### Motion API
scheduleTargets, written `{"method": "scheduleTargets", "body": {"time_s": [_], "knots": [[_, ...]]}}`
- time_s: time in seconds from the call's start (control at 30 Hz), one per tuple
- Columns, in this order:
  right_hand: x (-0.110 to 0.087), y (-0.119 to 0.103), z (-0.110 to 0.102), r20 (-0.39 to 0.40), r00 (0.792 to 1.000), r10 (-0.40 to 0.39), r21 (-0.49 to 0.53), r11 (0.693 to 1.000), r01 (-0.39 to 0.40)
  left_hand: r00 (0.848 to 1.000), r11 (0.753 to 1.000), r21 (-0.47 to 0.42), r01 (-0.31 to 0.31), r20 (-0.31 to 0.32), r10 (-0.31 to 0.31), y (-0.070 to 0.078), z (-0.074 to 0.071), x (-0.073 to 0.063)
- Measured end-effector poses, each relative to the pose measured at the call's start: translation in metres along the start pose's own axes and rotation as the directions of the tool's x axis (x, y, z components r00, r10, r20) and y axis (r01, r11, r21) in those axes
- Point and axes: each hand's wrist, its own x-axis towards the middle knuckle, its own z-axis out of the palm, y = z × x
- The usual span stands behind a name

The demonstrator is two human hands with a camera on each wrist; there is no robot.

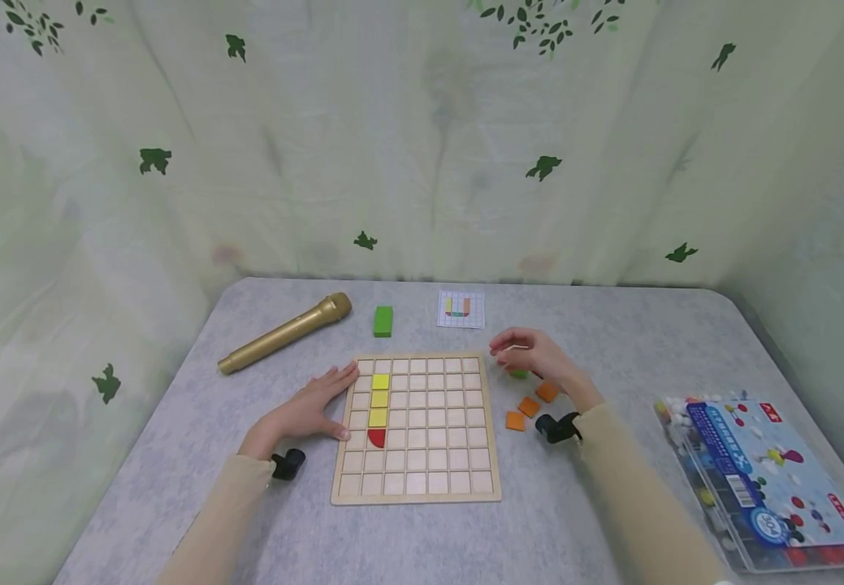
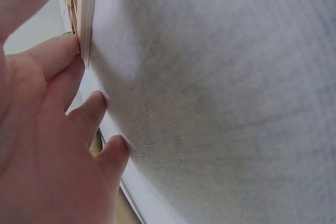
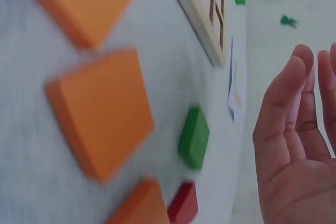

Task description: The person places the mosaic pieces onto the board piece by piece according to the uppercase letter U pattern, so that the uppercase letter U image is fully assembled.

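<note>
A wooden grid board (image 1: 436, 439) lies flat on the table. In its left part, a column of yellow squares (image 1: 379, 399) has a red quarter-round piece (image 1: 376, 437) directly below it. My left hand (image 1: 308, 409) rests at the board's left edge, fingers straight and thumb on the frame. Beyond the board's right edge, my right hand (image 1: 538, 356) hovers with loosely bent fingers and nothing between them. Under it are a green piece (image 3: 194, 139) and a red piece (image 3: 184, 203), largely hidden by the hand in the head view. Several orange squares (image 1: 528, 407) lie nearer the wrist.
Behind the board stand a green block (image 1: 383, 322) and a small printed pattern card (image 1: 461, 310). A gold microphone (image 1: 286, 333) lies at the back left. On the right, a clear plastic case (image 1: 772, 479) with a blue printed cover holds colourful parts. Curtain hangs behind the table.
</note>
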Motion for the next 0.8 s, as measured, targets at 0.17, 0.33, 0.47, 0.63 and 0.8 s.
{"method": "scheduleTargets", "body": {"time_s": [0.17, 0.33, 0.47, 0.63, 0.8], "knots": [[-0.006, 0.004, -0.020, -0.066, 0.997, 0.043, -0.040, 0.998, -0.046, 1.000, 1.000, 0.003, 0.001, 0.000, -0.001, 0.000, 0.000, 0.000], [-0.010, 0.007, -0.028, -0.114, 0.990, 0.084, -0.123, 0.988, -0.098, 1.000, 1.000, 0.004, 0.004, -0.001, -0.004, 0.000, 0.001, 0.000], [-0.011, 0.010, -0.027, -0.129, 0.986, 0.105, -0.208, 0.969, -0.130, 1.000, 1.000, 0.007, 0.002, -0.001, -0.002, -0.001, 0.001, 0.001], [-0.009, 0.013, -0.023, -0.119, 0.987, 0.108, -0.274, 0.952, -0.137, 1.000, 1.000, 0.006, -0.001, -0.004, 0.001, -0.001, 0.001, 0.000], [-0.004, 0.016, -0.019, -0.116, 0.990, 0.081, -0.377, 0.918, -0.119, 1.000, 1.000, -0.003, -0.011, -0.012, 0.011, 0.002, 0.000, -0.001]]}}
